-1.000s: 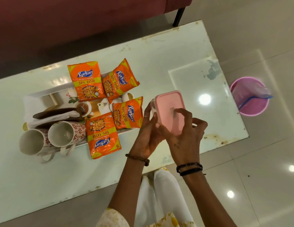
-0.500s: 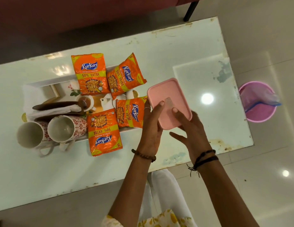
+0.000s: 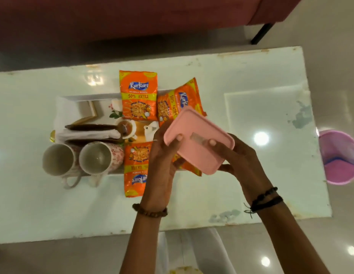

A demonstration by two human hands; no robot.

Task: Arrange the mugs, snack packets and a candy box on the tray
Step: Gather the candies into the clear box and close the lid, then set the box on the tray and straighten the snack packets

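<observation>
Both hands grip pink box (image 3: 200, 139) – left hand (image 3: 162, 161) fingers curled on its left edge, right hand (image 3: 241, 161) on its right, thumbs on lid. Box held tilted above tray (image 3: 87, 97) right end, over orange packets (image 3: 139, 95). 2 mugs (image 3: 99, 157) lie on tray's near-left edge – white desk (image 3: 251, 72) underneath.

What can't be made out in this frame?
- Head view: the pink box, held in the left hand and right hand, hides the fourth snack packet.
- Box contents: lid shut.
- Small packet print: blurred.
- Pink bucket: cut off at right edge.
</observation>
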